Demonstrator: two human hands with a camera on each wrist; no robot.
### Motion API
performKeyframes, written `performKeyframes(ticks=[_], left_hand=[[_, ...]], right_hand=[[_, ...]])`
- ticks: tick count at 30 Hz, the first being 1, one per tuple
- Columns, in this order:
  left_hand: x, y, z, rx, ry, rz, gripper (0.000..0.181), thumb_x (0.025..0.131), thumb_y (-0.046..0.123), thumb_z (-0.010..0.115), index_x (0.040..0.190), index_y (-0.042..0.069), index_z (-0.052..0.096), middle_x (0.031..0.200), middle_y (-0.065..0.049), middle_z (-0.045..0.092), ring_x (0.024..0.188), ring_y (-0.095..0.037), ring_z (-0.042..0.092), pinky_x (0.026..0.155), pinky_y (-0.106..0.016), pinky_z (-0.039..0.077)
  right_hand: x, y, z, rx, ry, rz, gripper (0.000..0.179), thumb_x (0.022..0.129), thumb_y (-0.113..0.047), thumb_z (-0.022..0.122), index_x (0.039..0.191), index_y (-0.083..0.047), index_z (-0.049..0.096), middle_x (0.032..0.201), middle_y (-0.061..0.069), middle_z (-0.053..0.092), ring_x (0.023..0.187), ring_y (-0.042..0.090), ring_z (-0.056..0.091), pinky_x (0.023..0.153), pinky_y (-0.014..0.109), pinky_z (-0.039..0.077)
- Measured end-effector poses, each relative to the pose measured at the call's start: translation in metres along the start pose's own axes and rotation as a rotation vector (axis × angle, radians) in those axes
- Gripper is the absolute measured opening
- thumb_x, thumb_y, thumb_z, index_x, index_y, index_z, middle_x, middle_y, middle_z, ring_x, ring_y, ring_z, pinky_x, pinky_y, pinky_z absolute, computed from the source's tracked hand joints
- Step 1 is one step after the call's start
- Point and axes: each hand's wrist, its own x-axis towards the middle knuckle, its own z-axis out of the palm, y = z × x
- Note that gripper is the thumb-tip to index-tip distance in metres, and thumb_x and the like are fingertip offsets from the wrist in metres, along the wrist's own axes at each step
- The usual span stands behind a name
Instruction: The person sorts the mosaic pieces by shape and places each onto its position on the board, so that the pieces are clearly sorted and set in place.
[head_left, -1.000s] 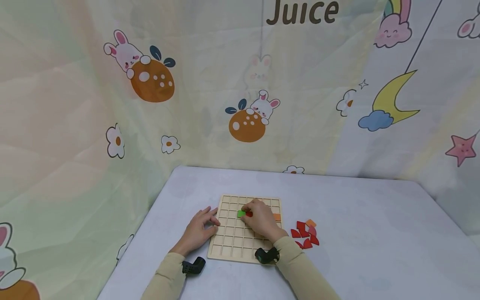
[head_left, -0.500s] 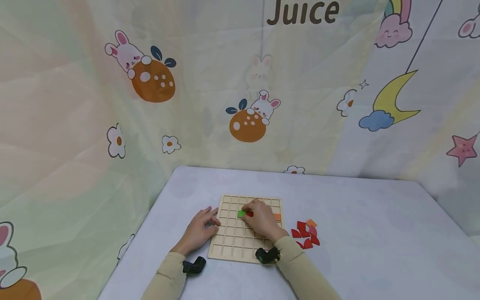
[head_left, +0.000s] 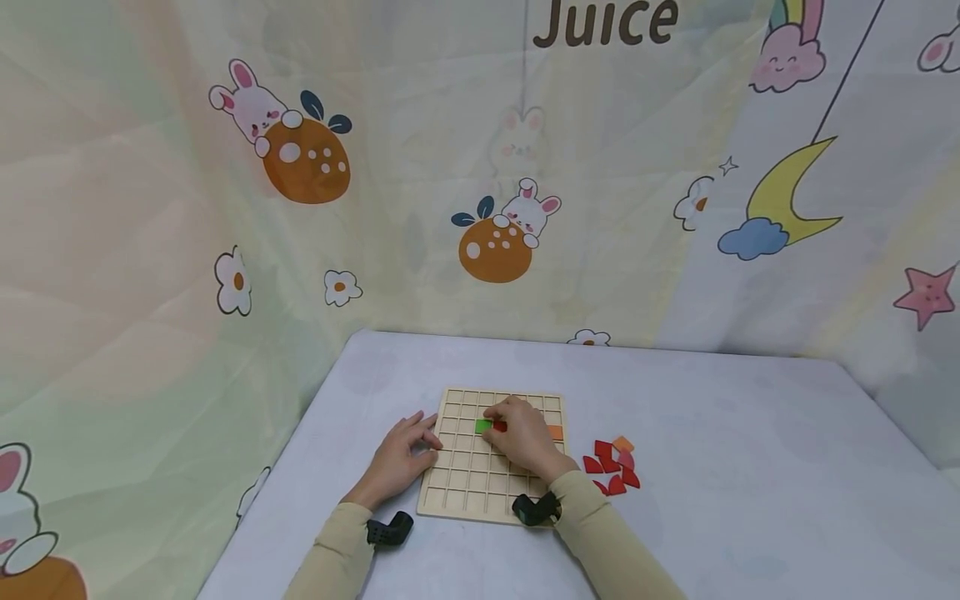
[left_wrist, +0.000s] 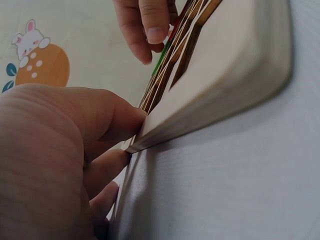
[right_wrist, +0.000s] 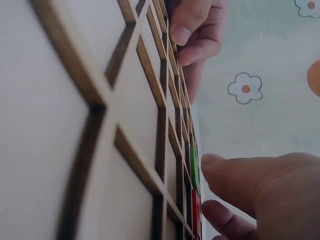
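A pale wooden grid board [head_left: 457, 483] lies on the table in the head view. A green square tile [head_left: 483, 427] and a red tile [head_left: 499, 426] sit side by side in its cells. My right hand [head_left: 525, 437] is over these tiles, its fingertips right at them; in the right wrist view the thumb [right_wrist: 235, 175] is close to the green tile [right_wrist: 194, 167], and the red tile [right_wrist: 195, 212] is partly beside another fingertip. My left hand [head_left: 397, 458] rests at the board's left side, fingertips touching its edge [left_wrist: 170, 125] in the left wrist view.
An orange tile [head_left: 555, 432] sits at the board's right side, partly behind the right hand. Several loose red pieces [head_left: 609, 463] and an orange piece [head_left: 623, 445] lie on the white table [head_left: 750, 467] to the right. A printed cloth [head_left: 405, 208] hangs behind.
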Motion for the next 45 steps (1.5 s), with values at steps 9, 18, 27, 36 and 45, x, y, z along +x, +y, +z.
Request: performKeyframes(ticks=[9,18,27,36,45], left_hand=[[0.0,-0.001,0.002,0.0,0.002,-0.012,0.017,0.084,0.01,0.069,0.084,0.027,0.065,0.146,-0.004,0.05,0.145,-0.031,0.027,0.12,-0.055,0.014],[0.0,0.0,0.0,0.005,0.007,0.001,0.014,0.084,0.01,0.068,0.084,0.025,0.066,0.146,-0.005,0.05,0.145,-0.032,0.027,0.12,-0.054,0.014],[0.0,0.0,0.0,-0.006,0.001,-0.014,0.015,0.084,0.012,0.069,0.083,0.026,0.065,0.146,-0.003,0.05,0.146,-0.029,0.027,0.121,-0.051,0.013],[0.002,0.0,0.0,0.009,0.002,-0.008,0.016,0.083,0.011,0.069,0.082,0.026,0.066,0.146,-0.004,0.05,0.146,-0.029,0.027,0.122,-0.048,0.013],[0.002,0.0,0.001,0.008,0.002,-0.017,0.016,0.083,0.012,0.069,0.082,0.027,0.065,0.146,-0.003,0.05,0.146,-0.027,0.027,0.122,-0.049,0.013]], right_hand=[[-0.007,-0.001,-0.014,0.038,0.021,-0.011,0.028,0.086,-0.022,0.073,0.113,-0.013,0.071,0.108,0.0,0.064,0.095,0.018,0.062,0.078,0.033,0.055],[-0.014,0.005,-0.026,0.026,0.03,0.05,0.027,0.088,-0.024,0.072,0.113,-0.015,0.071,0.112,0.0,0.064,0.102,0.019,0.062,0.087,0.039,0.055],[-0.022,0.013,-0.034,0.013,0.038,0.097,0.028,0.087,-0.025,0.073,0.113,-0.015,0.071,0.114,0.0,0.064,0.096,0.017,0.065,0.085,0.038,0.057],[-0.033,0.028,-0.044,-0.042,0.086,0.086,0.026,0.085,-0.023,0.074,0.109,-0.013,0.072,0.104,-0.001,0.067,0.098,0.019,0.061,0.086,0.039,0.056],[-0.044,0.038,-0.06,-0.084,0.083,0.119,0.027,0.085,-0.024,0.074,0.109,-0.012,0.072,0.103,0.0,0.066,0.096,0.021,0.061,0.084,0.041,0.054]])
